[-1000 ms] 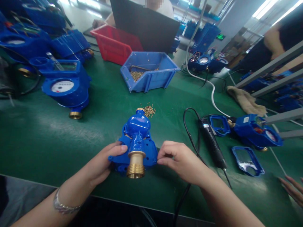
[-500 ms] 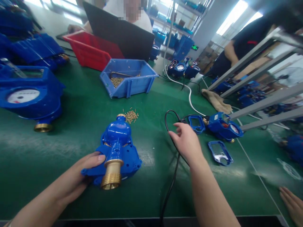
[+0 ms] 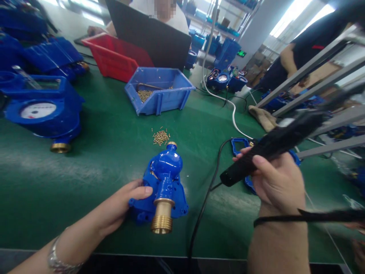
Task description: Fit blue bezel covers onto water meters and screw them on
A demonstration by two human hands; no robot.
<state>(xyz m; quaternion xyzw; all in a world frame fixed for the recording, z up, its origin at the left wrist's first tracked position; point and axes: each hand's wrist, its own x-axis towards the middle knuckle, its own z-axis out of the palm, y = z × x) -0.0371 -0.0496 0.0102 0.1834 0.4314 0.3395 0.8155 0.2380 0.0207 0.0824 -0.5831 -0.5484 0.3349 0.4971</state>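
A blue water meter body (image 3: 165, 179) with a brass threaded end lies face down on the green table mat (image 3: 114, 144). My left hand (image 3: 122, 205) grips its left side, thumb on top. My right hand (image 3: 276, 179) is raised to the right, wrapped round a black electric screwdriver (image 3: 273, 146) whose cord trails down toward the table edge. A small heap of brass screws (image 3: 161, 137) lies just beyond the meter.
A blue bin (image 3: 159, 91) with screws and a red bin (image 3: 116, 57) stand further back, in front of a seated person with a black laptop. Assembled blue meters (image 3: 42, 110) sit at the left. More meters, a cloth (image 3: 262, 118) and metal rails are at the right.
My right hand left the meter, reached right to the black screwdriver and lifted it off the table. My left hand kept hold of the meter body.
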